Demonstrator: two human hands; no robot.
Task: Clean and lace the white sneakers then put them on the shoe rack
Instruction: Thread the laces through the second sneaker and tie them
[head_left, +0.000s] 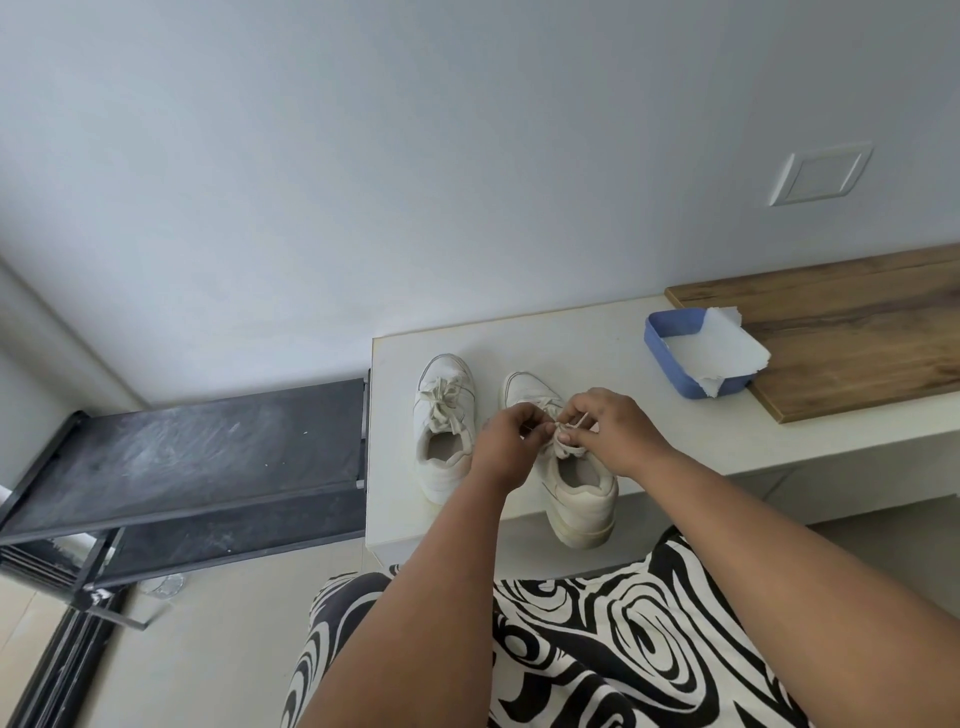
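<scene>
- Two white sneakers sit side by side on the white worktop (597, 332), toes toward the wall, heels toward the person — a placing that puts the tongues and eyelets in easy reach.
- The right sneaker (576, 483) is the one being worked on; its heel hangs slightly over the worktop's front edge, likely pulled close for the lacing.
- Its lace (570, 427) is pinched from both sides: the left hand (506, 434) grips one strand with curled fingers, and the right hand (608, 426) pinches the other just above the tongue. Held taut between two hands like this, the lace looks to be at the tying stage, though the knot itself is too small to make out.
- The left sneaker (444, 431) lies untouched just beside the left hand, its lace already in a loose bow — so, by my reading, one shoe is done and one is nearly so.
- One blue tray (670, 332) stands further right on the worktop, against a wooden board (857, 332); one crumpled sheet of white paper (722, 348) lies in it, probably kept there from the cleaning step.
- One black shoe rack (197, 452) stands to the left, its top shelf touching the worktop's side and lower than it, with further shelves below. Neither sneaker is on it yet.
</scene>
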